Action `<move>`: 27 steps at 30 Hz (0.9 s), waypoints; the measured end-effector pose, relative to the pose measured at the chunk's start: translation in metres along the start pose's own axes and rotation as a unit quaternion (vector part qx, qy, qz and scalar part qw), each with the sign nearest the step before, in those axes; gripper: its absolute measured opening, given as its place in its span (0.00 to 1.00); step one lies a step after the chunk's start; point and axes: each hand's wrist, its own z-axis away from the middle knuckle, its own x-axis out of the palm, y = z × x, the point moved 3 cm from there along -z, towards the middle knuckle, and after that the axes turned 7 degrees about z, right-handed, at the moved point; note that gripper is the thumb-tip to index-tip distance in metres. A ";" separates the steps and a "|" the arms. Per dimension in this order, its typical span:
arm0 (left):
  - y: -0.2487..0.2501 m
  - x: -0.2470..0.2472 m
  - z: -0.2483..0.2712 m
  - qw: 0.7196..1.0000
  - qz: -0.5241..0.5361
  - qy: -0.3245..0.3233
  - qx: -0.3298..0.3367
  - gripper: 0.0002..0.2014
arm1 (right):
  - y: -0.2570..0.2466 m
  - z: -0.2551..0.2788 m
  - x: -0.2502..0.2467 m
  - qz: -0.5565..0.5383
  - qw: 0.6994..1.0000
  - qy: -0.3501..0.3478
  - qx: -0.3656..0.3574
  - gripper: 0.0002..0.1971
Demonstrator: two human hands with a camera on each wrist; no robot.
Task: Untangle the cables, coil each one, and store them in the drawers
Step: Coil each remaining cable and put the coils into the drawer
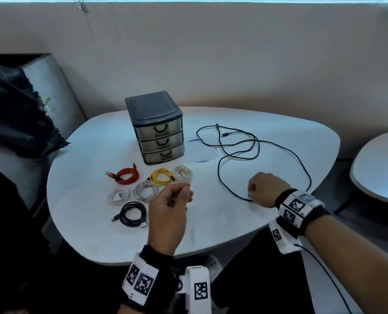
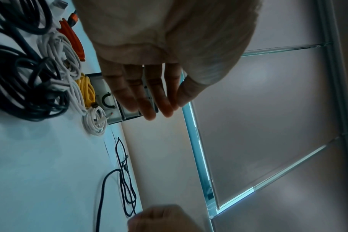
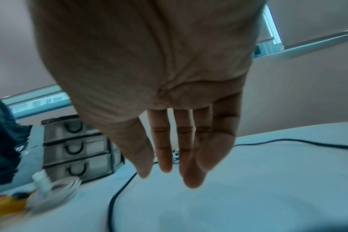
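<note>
On the white rounded table (image 1: 233,223) a dark grey three-drawer plastic cabinet (image 1: 156,128) stands near the far edge with all drawers closed; six coiled cables lie in front of it toward the left edge: red (image 1: 126,176), yellow (image 1: 161,176), three white (image 1: 183,173) and black (image 1: 133,214). A long loose black cable (image 1: 238,152) sprawls toward the right edge; the right hand (image 1: 265,192) rests at its near loop, fingers (image 3: 165,149) fairly straight in the wrist view, any grip on it unclear; the left hand (image 1: 168,214) hovers over the near edge, fingers (image 2: 149,94) together, relaxed, holding nothing.
</note>
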 end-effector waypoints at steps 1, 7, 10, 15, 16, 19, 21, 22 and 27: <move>0.001 0.002 0.000 1.000 0.002 -0.002 -0.006 0.07 | 0.001 -0.005 -0.012 -0.006 1.000 0.005 -0.004 0.06; 0.007 0.019 -0.018 1.000 0.015 -0.015 -0.014 0.06 | -0.015 -0.082 -0.087 -0.022 0.994 0.096 -0.041 0.13; 0.006 0.027 -0.026 0.999 0.031 -0.016 -0.037 0.07 | -0.020 -0.126 -0.094 0.013 0.996 0.091 -0.015 0.17; -0.011 0.033 -0.039 0.995 0.031 -0.027 -0.096 0.09 | -0.026 -0.169 -0.081 0.062 0.996 0.071 0.003 0.19; -0.015 0.033 -0.042 0.993 0.028 -0.032 -0.108 0.09 | -0.025 -0.172 -0.076 0.076 0.995 0.064 0.007 0.18; -0.021 0.034 -0.049 0.990 0.018 -0.040 -0.131 0.09 | -0.022 -0.169 -0.050 0.110 0.994 0.016 0.004 0.17; -0.021 0.037 -0.055 0.989 0.020 -0.045 -0.141 0.08 | -0.020 -0.156 -0.034 0.104 0.994 0.007 -0.005 0.20; -0.021 0.040 -0.058 0.988 0.021 -0.049 -0.145 0.08 | -0.020 -0.149 -0.029 0.107 0.994 0.018 -0.014 0.21; -0.024 0.059 -0.057 0.984 0.022 -0.076 -0.162 0.06 | -0.015 -0.107 -0.017 0.104 0.990 0.063 -0.074 0.13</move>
